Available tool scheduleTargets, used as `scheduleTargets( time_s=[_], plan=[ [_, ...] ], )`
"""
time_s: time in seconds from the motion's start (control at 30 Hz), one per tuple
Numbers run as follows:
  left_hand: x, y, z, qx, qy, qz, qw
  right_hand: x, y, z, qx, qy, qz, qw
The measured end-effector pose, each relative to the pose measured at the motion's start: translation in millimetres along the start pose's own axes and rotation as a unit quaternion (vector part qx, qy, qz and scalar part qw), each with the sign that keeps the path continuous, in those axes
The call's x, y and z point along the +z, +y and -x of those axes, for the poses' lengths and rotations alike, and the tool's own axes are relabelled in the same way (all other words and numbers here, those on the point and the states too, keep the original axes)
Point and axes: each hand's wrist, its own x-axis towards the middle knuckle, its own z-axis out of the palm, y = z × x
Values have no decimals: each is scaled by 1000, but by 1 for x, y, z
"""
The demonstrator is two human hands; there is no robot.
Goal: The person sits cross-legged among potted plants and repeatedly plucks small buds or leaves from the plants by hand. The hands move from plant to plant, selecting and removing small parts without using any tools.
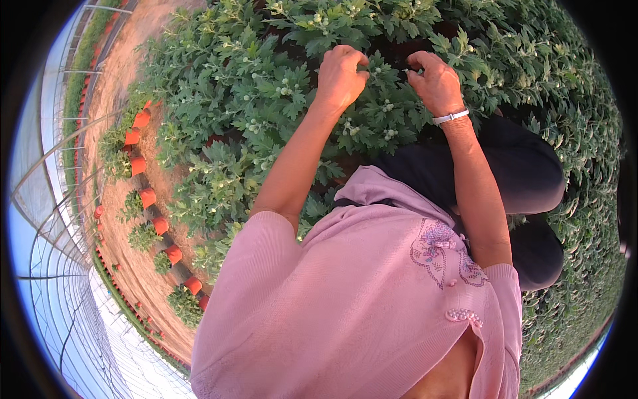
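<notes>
My left hand [343, 75] is over the leafy tops of budding chrysanthemum plants [286, 90], its fingers curled and a gap between thumb and forefinger. Just right of those fingertips stands a shoot with pale green buds [377, 70]. Across that shoot, my right hand [434, 82], with a white band [451, 116] on the wrist, has its thumb and forefinger bent towards the left hand. A tiny pale speck shows at its fingertips, too small to identify. More round bud clusters [388, 105] rise among leaves below and between both hands.
Dense chrysanthemum foliage [583, 164] surrounds my bent dark-trousered knees [523, 169] on the right. Left, a row of orange-red plant pots [148, 197], several tipped over, lies along a bare earth path [119, 209]. A greenhouse frame [55, 214] with plastic sheeting stands beyond.
</notes>
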Motion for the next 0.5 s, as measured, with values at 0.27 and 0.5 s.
scheduleTargets(
  time_s=[0.27, 0.5],
  plan=[
    [-7, 19, 34, -44, -212, 32, 976, 13, -7, 35, -19, -183, 32, 982],
    [11, 15, 40, -11, -197, -34, 980, 37, 2, 44, -57, -148, 93, 983]
  ],
)
